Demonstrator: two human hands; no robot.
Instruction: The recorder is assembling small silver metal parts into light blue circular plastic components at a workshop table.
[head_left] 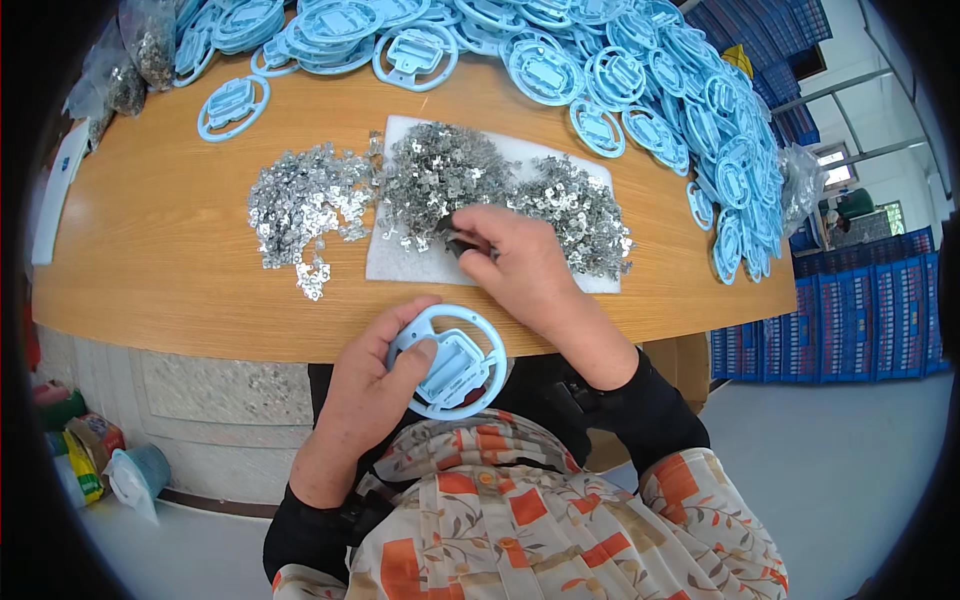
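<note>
Near the table's front edge, my left hand [385,375] grips a light-blue plastic toy steering wheel [457,375], its thumb across the rim and a recessed compartment facing up. My right hand [515,260] reaches over a white foam pad [400,262]. Its fingers pinch a small dark tool [457,240], whose kind is mostly hidden by the hand. The tool is at the lower edge of a heap of small metal contact plates [445,170]. A second heap of metal plates [575,215] lies on the pad's right side.
Loose shiny metal plates [300,205] lie on the wooden table [170,240] left of the pad. A big pile of blue steering wheels [545,68] covers the far and right side. One wheel [233,108] lies apart. Blue crates [830,320] stand at the right, plastic bags [148,45] at the far left.
</note>
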